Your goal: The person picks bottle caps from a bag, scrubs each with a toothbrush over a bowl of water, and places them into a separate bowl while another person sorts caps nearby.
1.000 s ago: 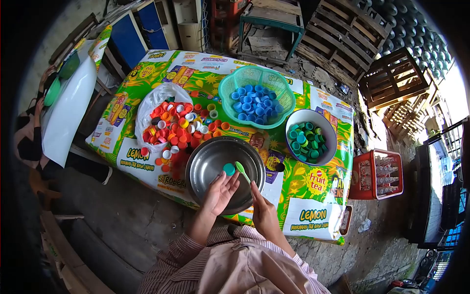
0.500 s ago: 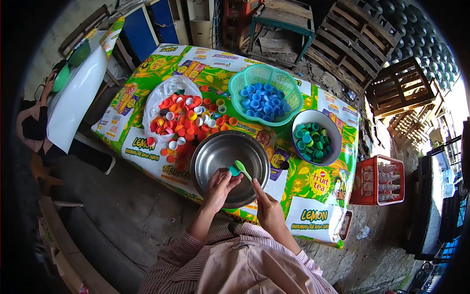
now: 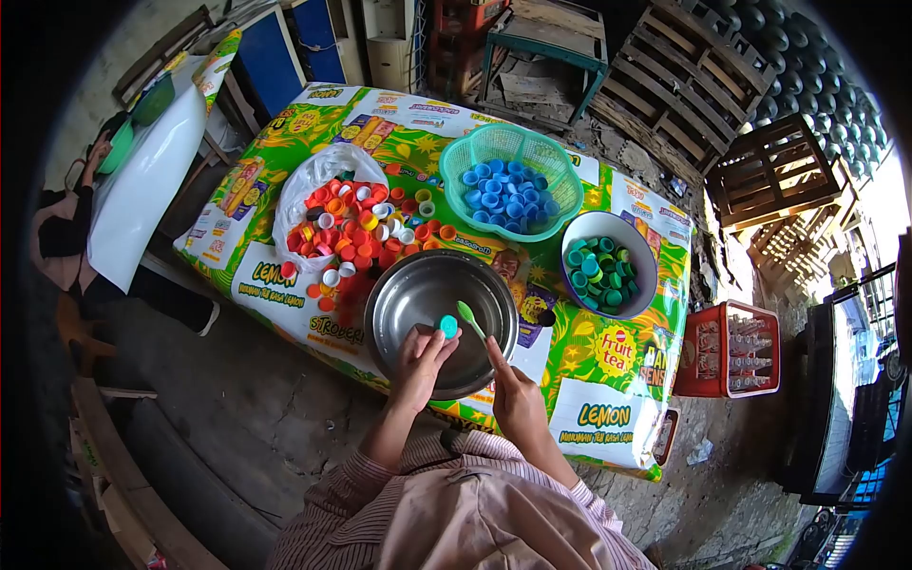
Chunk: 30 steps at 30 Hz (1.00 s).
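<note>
Your left hand pinched a teal cap, your right hand gripped a green pick over the empty steel bowl; the mixed caps near the mat's far left corner remained mostly unsorted.

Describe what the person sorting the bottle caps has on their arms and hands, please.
Both arms wear long sleeves of a pale pink cloth with fine dark stripes; the left sleeve is pushed back toward the elbow, leaving the forearm bare. The left hand and right hand are bare: no gloves, and no rings or watch that I can make out.
</note>
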Each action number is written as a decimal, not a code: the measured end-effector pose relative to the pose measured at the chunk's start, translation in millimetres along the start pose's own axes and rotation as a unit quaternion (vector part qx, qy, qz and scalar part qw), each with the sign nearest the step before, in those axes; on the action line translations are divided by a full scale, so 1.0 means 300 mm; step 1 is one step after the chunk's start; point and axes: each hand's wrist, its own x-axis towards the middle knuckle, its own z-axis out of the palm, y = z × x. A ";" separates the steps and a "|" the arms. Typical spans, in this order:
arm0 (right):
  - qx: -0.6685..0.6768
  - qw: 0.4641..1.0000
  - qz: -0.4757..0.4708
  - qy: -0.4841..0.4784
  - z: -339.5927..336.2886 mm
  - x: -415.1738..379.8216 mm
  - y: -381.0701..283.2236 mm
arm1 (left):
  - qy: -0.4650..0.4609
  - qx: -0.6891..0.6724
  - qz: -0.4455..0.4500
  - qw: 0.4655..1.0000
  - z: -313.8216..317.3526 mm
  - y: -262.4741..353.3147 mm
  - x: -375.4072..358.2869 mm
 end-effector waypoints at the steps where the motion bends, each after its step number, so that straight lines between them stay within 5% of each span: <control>1: 0.020 1.000 0.001 0.003 -0.010 0.013 0.020 | -0.006 0.103 0.067 0.992 0.009 0.004 -0.001; 6: 0.066 0.994 -0.087 0.003 -0.049 -0.013 -0.013 | -0.070 0.225 0.117 0.965 0.020 0.063 -0.004; 11: 0.072 0.996 -0.050 0.000 -0.064 0.015 0.007 | -0.112 0.292 0.101 0.944 -0.010 0.068 -0.005; 14: 0.154 0.983 -0.095 -0.005 -0.055 0.002 0.007 | -0.098 0.115 0.047 0.987 -0.028 0.062 0.006; 18: 0.170 0.985 0.014 -0.024 -0.052 -0.011 0.005 | -0.106 0.022 0.018 0.994 -0.009 0.075 -0.003; 21: 0.186 0.981 -0.051 -0.035 -0.045 -0.029 -0.027 | -0.084 0.079 0.025 0.993 -0.022 0.063 -0.001; 25: 0.170 0.981 0.082 -0.046 -0.068 -0.011 -0.011 | -0.102 0.104 0.020 0.989 -0.023 0.062 0.002; 29: 0.169 0.985 0.035 -0.031 -0.089 -0.026 0.002 | -0.097 0.164 0.101 0.976 -0.014 0.076 0.014; 30: 0.167 0.986 0.001 -0.025 -0.083 -0.035 0.010 | -0.075 0.273 0.141 0.949 0.003 0.104 0.011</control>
